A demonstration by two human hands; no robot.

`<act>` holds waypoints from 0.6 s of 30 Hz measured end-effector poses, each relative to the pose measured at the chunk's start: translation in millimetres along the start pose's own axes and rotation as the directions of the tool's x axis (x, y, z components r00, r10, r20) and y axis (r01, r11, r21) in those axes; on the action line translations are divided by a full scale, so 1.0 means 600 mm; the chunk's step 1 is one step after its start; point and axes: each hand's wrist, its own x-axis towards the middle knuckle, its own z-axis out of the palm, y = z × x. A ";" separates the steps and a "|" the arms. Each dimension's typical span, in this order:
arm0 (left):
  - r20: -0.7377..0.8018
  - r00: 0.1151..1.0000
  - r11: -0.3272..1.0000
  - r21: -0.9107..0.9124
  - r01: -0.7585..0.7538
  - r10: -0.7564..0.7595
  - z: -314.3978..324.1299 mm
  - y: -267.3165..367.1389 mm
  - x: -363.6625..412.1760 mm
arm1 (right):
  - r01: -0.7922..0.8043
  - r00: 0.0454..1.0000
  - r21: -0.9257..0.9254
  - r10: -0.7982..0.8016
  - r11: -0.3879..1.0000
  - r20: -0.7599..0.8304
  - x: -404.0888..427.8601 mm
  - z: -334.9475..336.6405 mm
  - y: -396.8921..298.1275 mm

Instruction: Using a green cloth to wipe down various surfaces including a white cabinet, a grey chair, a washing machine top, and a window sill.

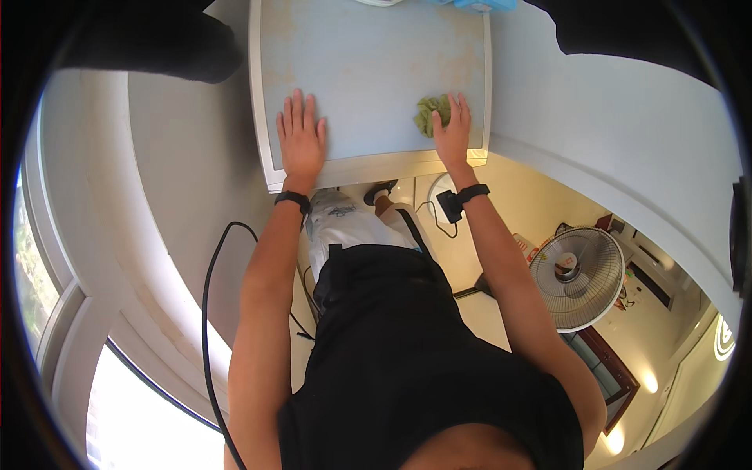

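A pale blue-grey top panel (pixel 364 76) with a light frame lies before me, marked by brownish stains along its sides. My left hand (pixel 302 138) rests flat on its near left part, palm down, fingers spread, holding nothing. Near the right edge, my right hand (pixel 455 132) has its thumb and fingers on a crumpled olive-green cloth (pixel 427 117), which is pressed against the panel. Part of the cloth is hidden under the fingers. Each wrist wears a black strap; the right one carries a small black device (pixel 450 205).
Blue items (pixel 484 4) and a white rim (pixel 378 2) show at the panel's far edge. Walls flank it: grey on the left (pixel 188 147), whitish on the right (pixel 587 111). A black cable (pixel 205 305) loops beside my left arm. A fan (pixel 576 279) stands at right.
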 end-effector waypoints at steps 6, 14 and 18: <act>0.006 1.000 1.000 0.011 0.012 -0.013 -0.001 0.008 0.010 | -0.006 0.989 0.034 0.001 0.999 0.145 -0.056 0.033 -0.001; -0.004 0.999 0.999 0.006 0.036 -0.036 0.007 -0.004 0.009 | 0.555 0.718 0.132 -0.554 0.821 0.422 -0.005 0.127 -0.228; 0.031 0.998 0.998 0.034 0.062 -0.063 -0.001 -0.013 0.005 | 0.548 0.776 0.049 -0.529 0.835 0.344 0.125 0.139 -0.159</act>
